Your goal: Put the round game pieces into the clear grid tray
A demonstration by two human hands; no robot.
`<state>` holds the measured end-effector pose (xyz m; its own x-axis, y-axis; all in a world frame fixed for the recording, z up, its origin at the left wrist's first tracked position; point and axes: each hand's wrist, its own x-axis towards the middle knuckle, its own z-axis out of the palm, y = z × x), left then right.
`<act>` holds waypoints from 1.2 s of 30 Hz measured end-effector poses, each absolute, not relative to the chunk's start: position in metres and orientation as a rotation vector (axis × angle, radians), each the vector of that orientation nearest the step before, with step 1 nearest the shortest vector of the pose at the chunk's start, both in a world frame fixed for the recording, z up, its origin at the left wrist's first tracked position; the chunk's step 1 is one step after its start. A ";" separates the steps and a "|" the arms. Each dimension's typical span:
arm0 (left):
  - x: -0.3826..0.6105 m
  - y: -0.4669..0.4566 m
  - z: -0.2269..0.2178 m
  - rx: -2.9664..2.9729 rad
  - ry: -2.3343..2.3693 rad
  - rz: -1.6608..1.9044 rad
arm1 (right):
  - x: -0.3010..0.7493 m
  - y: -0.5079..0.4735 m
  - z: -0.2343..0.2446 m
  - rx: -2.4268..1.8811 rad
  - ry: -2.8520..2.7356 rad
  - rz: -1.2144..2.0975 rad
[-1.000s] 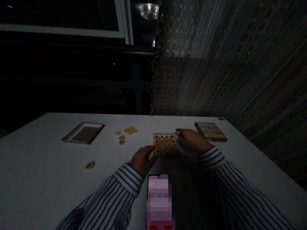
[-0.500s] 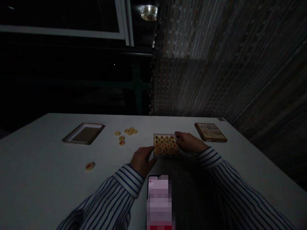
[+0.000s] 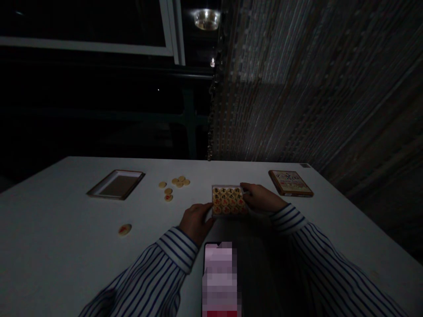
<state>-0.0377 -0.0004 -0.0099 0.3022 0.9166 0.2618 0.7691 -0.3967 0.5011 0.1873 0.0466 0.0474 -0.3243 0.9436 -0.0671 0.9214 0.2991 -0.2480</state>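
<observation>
A shallow clear-edged box [image 3: 230, 215] lies on the white table, filled with rows of round Chinese chess pieces [image 3: 226, 202]. Those in the far rows bear black characters; the near rows are marked in red. My left hand [image 3: 196, 222] grips the box at its left side, thumb by the near corner. On the right side my right hand [image 3: 262, 197] holds it, fingers closed at the edge and far corner. Left of the box lie several loose pieces [image 3: 179, 181], mostly blank side up. One red-marked piece [image 3: 124, 229] lies apart, nearer to me.
An open, shallow box part [image 3: 122, 197] sits at the far left of the table. At the far right lies a printed box lid or case [image 3: 291, 182]. A lit phone [image 3: 220, 277] is close in front of me. Behind the table hangs a string curtain [image 3: 271, 88].
Both hands stay in place on the box. The whole view has shifted very slightly; nothing on the table has visibly moved.
</observation>
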 end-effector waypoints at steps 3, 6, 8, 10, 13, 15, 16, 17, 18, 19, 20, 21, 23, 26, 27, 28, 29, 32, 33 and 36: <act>-0.038 0.000 -0.010 2.295 1.523 0.748 | 0.188 0.048 0.046 -1.780 -2.457 0.353; -0.038 -0.001 -0.008 2.292 1.536 0.740 | 0.187 0.048 0.046 -1.752 -2.466 0.351; -0.038 -0.001 -0.008 2.294 1.538 0.740 | 0.187 0.047 0.047 -1.734 -2.480 0.349; -0.038 -0.002 -0.008 2.298 1.535 0.744 | 0.186 0.046 0.048 -1.735 -2.491 0.347; -0.038 -0.001 -0.009 2.299 1.542 0.760 | 0.185 0.044 0.051 -1.731 -2.499 0.344; -0.038 -0.001 -0.010 2.297 1.545 0.759 | 0.185 0.044 0.051 -1.732 -2.498 0.357; -0.038 -0.001 -0.010 2.294 1.551 0.755 | 0.185 0.044 0.052 -1.734 -2.497 0.366; -0.038 -0.001 -0.011 2.291 1.556 0.751 | 0.185 0.044 0.052 -1.738 -2.496 0.373; -0.039 -0.001 -0.011 2.287 1.561 0.750 | 0.185 0.044 0.051 -1.740 -2.496 0.376; -0.039 -0.001 -0.010 2.286 1.563 0.749 | 0.185 0.044 0.051 -1.737 -2.499 0.371; -0.039 -0.001 -0.010 2.288 1.563 0.747 | 0.185 0.044 0.051 -1.729 -2.504 0.365; -0.039 -0.001 -0.010 2.294 1.561 0.742 | 0.185 0.044 0.050 -1.724 -2.509 0.356; -0.038 -0.001 -0.010 2.309 1.558 0.732 | 0.185 0.045 0.050 -1.731 -2.508 0.338; -0.038 -0.001 -0.010 2.335 1.554 0.758 | 0.186 0.045 0.050 -1.763 -2.487 0.324; -0.038 -0.001 -0.010 2.342 1.544 0.778 | 0.187 0.046 0.050 -1.773 -2.478 0.323; -0.038 -0.002 -0.010 2.346 1.533 0.800 | 0.188 0.046 0.050 -1.783 -2.469 0.321; -0.038 -0.002 -0.009 2.345 1.523 0.818 | 0.189 0.046 0.051 -1.789 -2.459 0.320; -0.038 -0.004 -0.006 2.338 1.518 0.850 | 0.191 0.047 0.053 -1.786 -2.437 0.305; -0.038 -0.004 -0.005 2.337 1.525 0.855 | 0.192 0.046 0.054 -1.782 -2.432 0.291; -0.039 -0.005 -0.004 2.324 1.564 0.885 | 0.192 0.045 0.056 -1.771 -2.419 0.245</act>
<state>-0.0387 -0.0046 -0.0039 0.2597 0.8946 0.3636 0.7724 -0.4184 0.4778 0.1924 0.0449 0.0564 -0.3008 0.9536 0.0115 0.9320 0.2965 -0.2085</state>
